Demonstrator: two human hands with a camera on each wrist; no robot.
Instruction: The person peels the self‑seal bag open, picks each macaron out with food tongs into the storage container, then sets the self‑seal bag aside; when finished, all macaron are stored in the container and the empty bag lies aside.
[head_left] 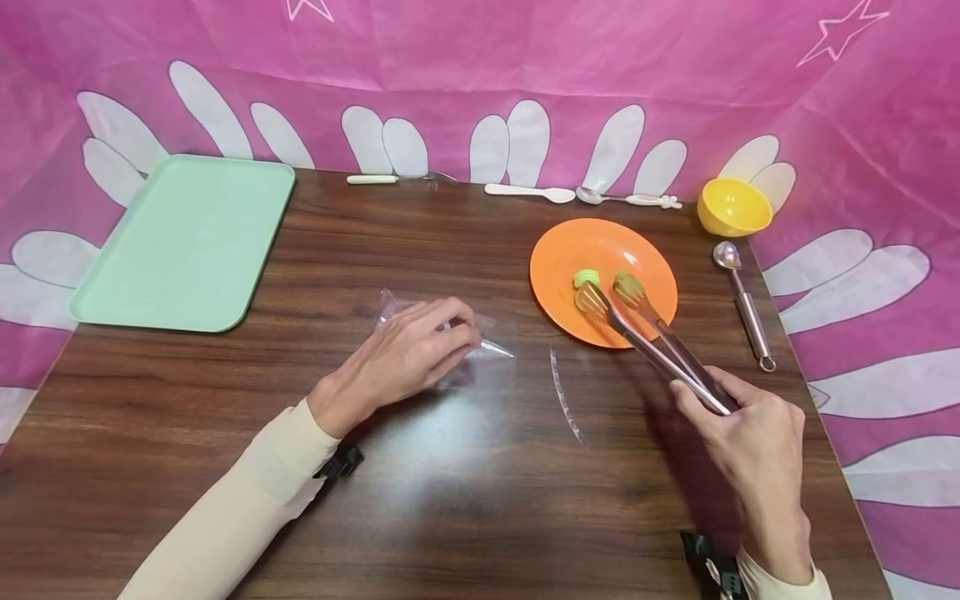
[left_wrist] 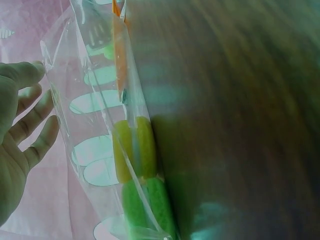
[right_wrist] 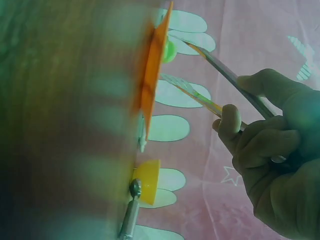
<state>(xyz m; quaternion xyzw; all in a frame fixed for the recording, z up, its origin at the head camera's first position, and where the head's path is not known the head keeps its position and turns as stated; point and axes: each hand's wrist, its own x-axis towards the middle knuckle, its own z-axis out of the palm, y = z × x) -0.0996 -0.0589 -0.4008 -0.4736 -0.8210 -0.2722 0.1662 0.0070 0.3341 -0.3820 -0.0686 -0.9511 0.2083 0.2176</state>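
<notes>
My left hand holds the edge of a clear plastic bag, lifting its upper layer at the mouth. Through the film, the left wrist view shows a yellow macaron and a green macaron lying inside. My right hand grips metal tongs by the arms. Their slotted tips stand spread over an orange plate, close beside a light green macaron on it. In the right wrist view that macaron sits between the spread tongs' ends.
A thin clear strip lies between bag and plate. A mint tray stands at the back left. Along the back edge are a fork, a white spoon and another spoon. Right are a yellow bowl and a scoop.
</notes>
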